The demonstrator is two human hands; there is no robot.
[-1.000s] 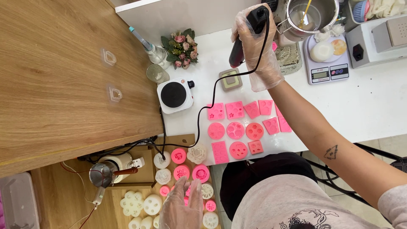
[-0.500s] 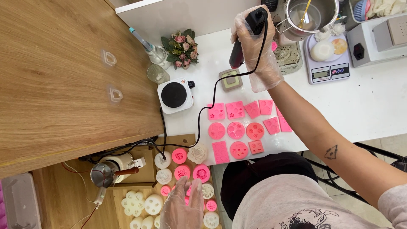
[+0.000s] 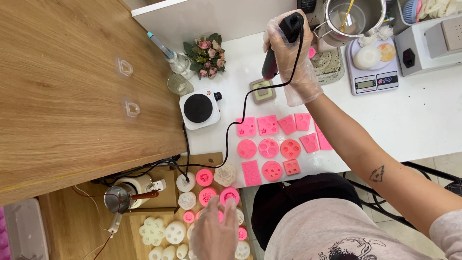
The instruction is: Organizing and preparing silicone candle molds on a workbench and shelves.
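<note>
Right hand (image 3: 288, 53), gloved in clear plastic, clenched round a black corded heat tool (image 3: 281, 45), up over the far side of the white counter (image 3: 433, 120). Tool's long axis tilted, nose toward the small square dish (image 3: 263, 90) just below-left of it, cord (image 3: 240, 120) trailing down past the pink moulds (image 3: 276, 144) to the lower shelf. Steel pot (image 3: 356, 17) just right of the hand, digital scale (image 3: 373, 67) beside that, small hotplate (image 3: 199, 108) off to the left near the wooden panel (image 3: 72, 96). Left hand (image 3: 214, 236) low and near, released, fingers spread flat over the pink and white moulds on the wooden shelf (image 3: 72, 226), blurred. Open room on the counter to the right of the moulds; tight round the pot and dish.
</note>
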